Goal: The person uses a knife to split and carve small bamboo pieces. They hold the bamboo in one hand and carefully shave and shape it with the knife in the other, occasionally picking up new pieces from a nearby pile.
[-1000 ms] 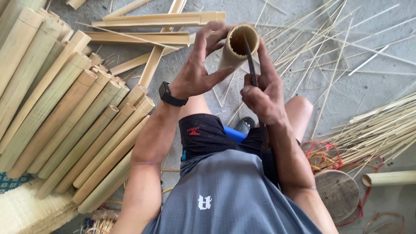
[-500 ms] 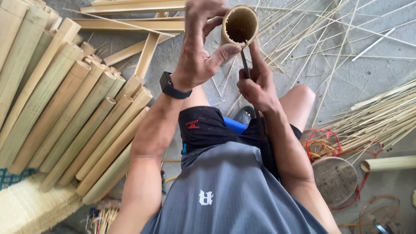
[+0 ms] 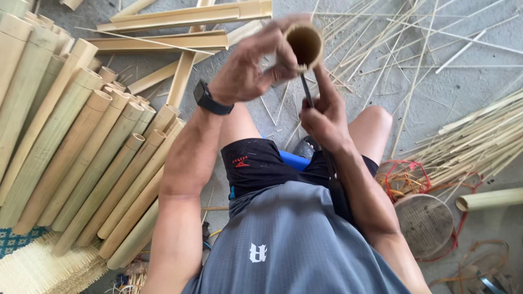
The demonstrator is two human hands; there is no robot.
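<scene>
Grey concrete floor point(image 3: 468, 81) spreads under a seated person, strewn with thin bamboo slivers point(image 3: 381, 49) and split slats point(image 3: 180, 19) beyond the knees. Taking the bamboo tube point(image 3: 304, 46) as the landmark: it is held up in front of the person, above the lap, its open end turned toward the camera so the dark hollow shows.

The left hand point(image 3: 253, 71) wraps around the tube from its left side, fingers curled shut over the top and rim, thumb below. A black wristwatch point(image 3: 210, 99) sits on that wrist, down and left of the tube.

Just below the tube, the right hand point(image 3: 326, 117) is clenched around the handle of a narrow dark blade point(image 3: 306, 90), whose tip rises to meet the lower edge of the tube's rim. Whether the blade has entered the wall of the tube cannot be told.

Far left of the tube lies a stack of whole bamboo poles point(image 3: 81, 147), side by side, their cut ends pointing toward it. Below those poles, at the frame's lower left corner, is a pale woven mat point(image 3: 43, 269).

Right of the tube and lower down, a bundle of thin bamboo strips point(image 3: 479, 141) fans across the floor. Under that bundle sit a round wooden disc point(image 3: 425, 223), some red cord point(image 3: 406, 179) and a single short bamboo piece point(image 3: 490, 198).

The person wears a grey shirt point(image 3: 294, 245) and black shorts point(image 3: 261, 163).
</scene>
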